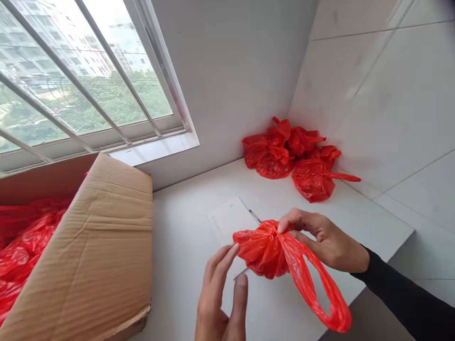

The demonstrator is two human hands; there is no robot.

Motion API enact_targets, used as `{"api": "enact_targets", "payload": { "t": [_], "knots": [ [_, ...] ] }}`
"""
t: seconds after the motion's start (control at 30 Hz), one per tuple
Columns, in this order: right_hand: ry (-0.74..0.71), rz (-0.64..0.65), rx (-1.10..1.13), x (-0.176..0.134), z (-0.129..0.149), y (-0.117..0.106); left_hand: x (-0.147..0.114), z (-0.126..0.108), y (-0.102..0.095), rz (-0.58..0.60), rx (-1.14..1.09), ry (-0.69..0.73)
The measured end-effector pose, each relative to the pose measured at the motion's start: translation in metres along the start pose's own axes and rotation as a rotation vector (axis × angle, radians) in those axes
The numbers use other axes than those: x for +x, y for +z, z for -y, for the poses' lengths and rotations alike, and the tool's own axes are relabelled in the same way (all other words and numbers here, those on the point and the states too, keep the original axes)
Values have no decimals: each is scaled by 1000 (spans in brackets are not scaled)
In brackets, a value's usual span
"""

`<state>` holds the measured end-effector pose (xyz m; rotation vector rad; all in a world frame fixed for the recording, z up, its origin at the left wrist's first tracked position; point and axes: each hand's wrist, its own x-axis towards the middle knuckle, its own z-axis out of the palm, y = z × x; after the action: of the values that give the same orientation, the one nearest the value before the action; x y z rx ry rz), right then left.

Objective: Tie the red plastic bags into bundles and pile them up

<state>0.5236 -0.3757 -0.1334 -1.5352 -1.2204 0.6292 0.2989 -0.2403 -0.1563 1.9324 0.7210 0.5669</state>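
A red plastic bag [265, 253] hangs over the white table, bunched at its neck. My right hand [320, 234] pinches that neck between thumb and fingers. One long handle loop of the bag droops toward the lower right. My left hand [223, 293] is at the bag's left side with thumb and fingers apart; its fingertips reach the bag's left edge, and whether they touch is hard to tell. What the bag contains is hidden. Beneath it lies a white sheet of paper [227, 218] with small print, and a pen [254, 215] rests along its right side.
Several knotted red bags [273, 151] are heaped in the far corner against the walls. At the left stands a cardboard box [110, 237] with more red plastic bags [28, 246] inside. Behind it is a barred window [88, 80]. The white table [181, 208] ends at the right.
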Motion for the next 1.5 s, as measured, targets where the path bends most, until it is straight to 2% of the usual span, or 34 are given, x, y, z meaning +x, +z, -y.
{"api": "enact_targets", "payload": {
  "t": [0.07, 0.17, 0.3, 0.47, 0.53, 0.67, 0.8, 0.87, 0.97, 1.07, 1.27, 1.43, 1.5],
  "knots": [
    [-10, 104, 35, -1, -2, 22, 6, -3, 6, 133, -73, -63],
    [27, 155, 110, -1, -9, 49, 7, 3, 8, 287, -230, -202],
    [53, 126, 52, 2, -15, 65, -3, 20, 5, 194, -320, -325],
    [207, 39, 37, 5, -13, 65, -15, 33, 2, 75, -349, -378],
    [255, 92, 43, 7, -12, 66, -19, 33, 1, 36, -345, -388],
    [269, 277, 26, 9, -12, 76, -23, 28, 3, -4, -366, -381],
    [294, 261, 53, 7, -10, 85, -26, 29, 4, -48, -306, -366],
    [303, 250, 77, 6, -8, 86, -26, 33, 3, -7, -272, -374],
    [316, 226, 90, 7, -5, 85, -26, 39, -2, 131, -255, -404],
    [349, 183, 94, 9, -2, 84, -25, 44, -5, 216, -147, -372],
    [356, 122, 173, 13, -1, 77, -23, 46, -11, 229, 72, -228],
    [359, -9, 494, 17, -10, 63, -26, 53, -18, 198, 88, -196],
    [360, -11, 594, 19, -16, 62, -28, 55, -20, 190, 42, -213]
  ]
}}
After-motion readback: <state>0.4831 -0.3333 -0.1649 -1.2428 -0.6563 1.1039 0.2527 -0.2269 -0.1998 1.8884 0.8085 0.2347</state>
